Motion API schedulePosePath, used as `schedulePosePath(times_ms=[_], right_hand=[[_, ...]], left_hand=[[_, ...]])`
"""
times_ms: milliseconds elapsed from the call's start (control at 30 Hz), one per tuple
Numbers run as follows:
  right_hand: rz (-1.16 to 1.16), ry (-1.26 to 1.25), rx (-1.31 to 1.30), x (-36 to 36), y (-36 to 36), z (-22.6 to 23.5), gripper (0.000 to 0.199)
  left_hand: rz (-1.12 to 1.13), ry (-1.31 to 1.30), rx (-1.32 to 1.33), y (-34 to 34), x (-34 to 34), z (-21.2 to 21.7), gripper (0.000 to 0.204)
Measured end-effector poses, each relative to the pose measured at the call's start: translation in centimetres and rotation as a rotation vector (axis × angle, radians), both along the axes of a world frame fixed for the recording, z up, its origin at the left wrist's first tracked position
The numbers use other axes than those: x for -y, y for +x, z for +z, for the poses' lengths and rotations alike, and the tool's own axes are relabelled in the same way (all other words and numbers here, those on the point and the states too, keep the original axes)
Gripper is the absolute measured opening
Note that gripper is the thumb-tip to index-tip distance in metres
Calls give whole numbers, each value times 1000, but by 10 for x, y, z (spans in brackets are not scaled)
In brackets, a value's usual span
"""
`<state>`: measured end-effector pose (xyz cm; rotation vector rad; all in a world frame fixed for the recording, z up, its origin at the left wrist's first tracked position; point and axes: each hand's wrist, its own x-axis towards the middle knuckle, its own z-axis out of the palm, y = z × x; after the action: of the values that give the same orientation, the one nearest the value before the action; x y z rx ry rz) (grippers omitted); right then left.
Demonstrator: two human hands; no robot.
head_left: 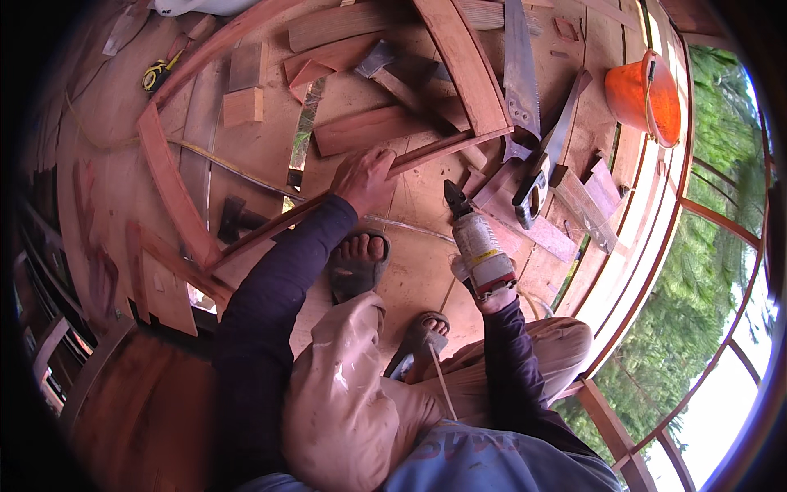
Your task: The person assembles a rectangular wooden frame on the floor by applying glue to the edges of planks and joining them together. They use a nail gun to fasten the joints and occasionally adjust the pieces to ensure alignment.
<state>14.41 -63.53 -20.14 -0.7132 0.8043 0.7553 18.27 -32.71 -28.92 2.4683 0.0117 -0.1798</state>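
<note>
A large reddish wooden frame (176, 184) lies across my work area, its near rail running slantwise in front of me. My left hand (365, 182) is closed around that near rail, right of its middle. In my right hand (497, 300) is an angle grinder (479, 246) with a pale, worn body and a dark head pointing away from me. The grinder's head is apart from the frame, just below the rail's right end. Its disc cannot be made out clearly. Beyond the rail lie a dark-headed hammer (402, 86) and loose boards (369, 129).
Two handsaws lie to the right, one with a bare blade (520, 78), the other with a black-and-white handle (534, 193). An orange bucket (623, 92) stands by the right edge. A tape measure (154, 78) rests at far left. Gaps (305, 135) show between floorboards; a cord (225, 168) crosses them.
</note>
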Motion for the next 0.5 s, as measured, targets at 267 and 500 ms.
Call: schedulePosePath(times_ms=[267,500], right_hand=[[233,-208,158,1,-13,-26,53],[896,-689,898,-18,-9,-20,57]], left_hand=[[134,166,-127,-134,-109,16,42],[191,153,-95,-129,-93,49,39]])
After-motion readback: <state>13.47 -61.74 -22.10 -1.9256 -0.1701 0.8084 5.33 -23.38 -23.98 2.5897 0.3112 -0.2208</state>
